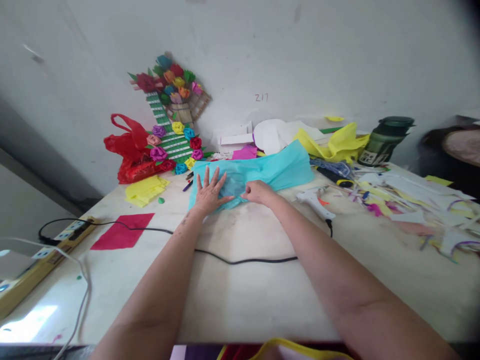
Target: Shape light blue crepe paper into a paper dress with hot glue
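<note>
A wide sheet of turquoise crepe paper [270,170] lies wrinkled across the middle of the table. My left hand [210,192] rests flat on its left part with the fingers spread, holding nothing. Between my hands is a round, greyish, see-through-looking patch [233,185] on the paper; I cannot make out what it is. My right hand [258,192] is closed at the sheet's front edge, beside that patch, its thumb and fingers pinched together. Whatever they grip is too small or hidden to name.
A white glue gun [313,201] lies right of my hands, its black cord [243,261] crossing under my forearms. Paper scraps [416,200] and a green bottle [386,140] stand right. Left are a magenta square [123,231], a power strip [63,240] and a flower-decorated craft [172,120].
</note>
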